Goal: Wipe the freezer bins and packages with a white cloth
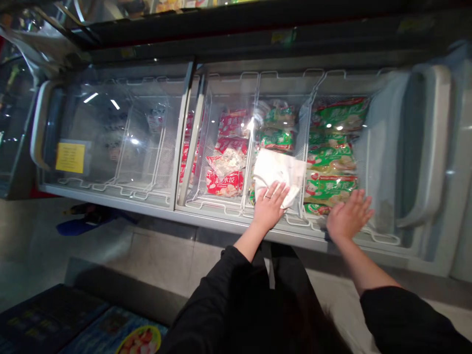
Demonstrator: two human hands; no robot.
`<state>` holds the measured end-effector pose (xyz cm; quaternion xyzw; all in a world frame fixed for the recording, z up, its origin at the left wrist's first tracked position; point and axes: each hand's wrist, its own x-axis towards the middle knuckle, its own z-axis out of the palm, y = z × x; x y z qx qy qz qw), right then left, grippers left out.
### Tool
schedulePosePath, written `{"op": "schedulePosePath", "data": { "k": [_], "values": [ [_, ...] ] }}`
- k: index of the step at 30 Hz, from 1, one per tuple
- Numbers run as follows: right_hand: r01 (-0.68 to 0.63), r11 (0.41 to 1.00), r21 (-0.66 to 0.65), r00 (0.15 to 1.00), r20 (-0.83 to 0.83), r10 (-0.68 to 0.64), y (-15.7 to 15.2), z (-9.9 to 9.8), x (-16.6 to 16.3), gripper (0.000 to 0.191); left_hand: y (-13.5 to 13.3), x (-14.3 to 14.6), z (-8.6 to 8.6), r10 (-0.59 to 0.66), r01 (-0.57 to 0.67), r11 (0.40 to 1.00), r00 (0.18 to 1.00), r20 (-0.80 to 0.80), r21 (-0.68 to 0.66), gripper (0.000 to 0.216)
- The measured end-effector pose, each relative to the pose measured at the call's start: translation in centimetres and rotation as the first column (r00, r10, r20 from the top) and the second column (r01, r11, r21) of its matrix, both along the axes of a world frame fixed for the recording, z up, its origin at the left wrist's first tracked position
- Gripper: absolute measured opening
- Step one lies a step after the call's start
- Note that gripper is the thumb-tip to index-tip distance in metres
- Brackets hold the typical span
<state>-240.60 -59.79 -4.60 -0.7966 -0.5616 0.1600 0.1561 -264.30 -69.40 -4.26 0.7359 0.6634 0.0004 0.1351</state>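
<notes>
My left hand (270,206) lies flat, fingers spread, on a white cloth (278,169) pressed against the glass lid (228,147) of a chest freezer. My right hand (348,215) rests open on the same glass further right, near the front rail, holding nothing. Under the glass lie red food packets (226,162) and green food packets (332,157) in wire baskets.
The freezer's left section (110,132) shows wire baskets with little in them and a yellow label (70,157). A grey handle (429,147) stands at the right end, another at the left. Boxes with printed lids (110,332) sit on the floor at lower left.
</notes>
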Motion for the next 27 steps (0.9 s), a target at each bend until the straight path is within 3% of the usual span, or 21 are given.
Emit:
{"op": "schedulePosePath", "data": {
  "k": [2,4,6,9,12,15,18,21,23,24,27],
  "values": [
    [-0.071,0.997,0.023,0.993,0.095,0.068,-0.5,0.9,-3.3,0.083,-0.1,-0.5,0.4,-0.086,0.084,0.996,0.994,0.074,0.032,0.085],
    [-0.183,0.983,0.002,0.978,0.107,0.181,-0.7,1.6,-6.7,0.076,-0.6,-3.0,0.6,-0.083,0.08,0.996,0.99,0.118,0.029,0.085],
    [-0.287,0.958,0.01,0.955,0.083,0.285,-0.4,2.0,-9.7,0.069,-1.8,-7.1,0.7,-0.007,0.007,1.0,0.993,0.117,0.002,0.083],
    [-0.339,0.941,0.029,0.938,0.09,0.335,0.1,2.2,-12.9,0.063,-5.1,-14.4,0.6,0.238,-0.237,0.971,0.971,0.03,-0.042,0.079],
    [-0.332,0.942,0.042,0.935,0.144,0.324,0.0,1.9,-14.4,0.064,-9.2,-20.3,0.4,0.538,-0.543,0.839,0.836,-0.104,-0.028,0.079],
    [-0.327,0.944,0.047,0.931,0.19,0.313,-0.3,1.7,-14.7,0.067,-11.7,-22.7,0.1,0.712,-0.717,0.696,0.687,-0.145,0.021,0.076],
    [-0.326,0.944,0.039,0.924,0.226,0.31,-0.5,1.6,-14.7,0.067,-10.8,-22.6,-0.3,0.824,-0.823,0.565,0.559,-0.094,0.058,0.074],
    [-0.318,0.947,0.052,0.92,0.259,0.294,-0.5,1.6,-14.8,0.066,-6.9,-22.0,-0.6,0.885,-0.879,0.465,0.461,-0.062,0.104,0.071],
    [-0.316,0.946,0.066,0.917,0.278,0.287,-0.4,1.4,-14.9,0.065,-3.5,-21.3,-0.7,0.871,-0.862,0.49,0.489,-0.042,0.127,0.071],
    [-0.318,0.945,0.074,0.915,0.285,0.285,-0.4,1.3,-14.9,0.065,-1.7,-20.7,-0.6,0.843,-0.834,0.535,0.537,-0.027,0.133,0.072],
    [-0.323,0.942,0.087,0.912,0.296,0.285,-0.4,1.0,-14.8,0.066,2.8,-17.0,-0.2,0.656,-0.653,0.746,0.754,0.018,0.13,0.077]
  ]
}}
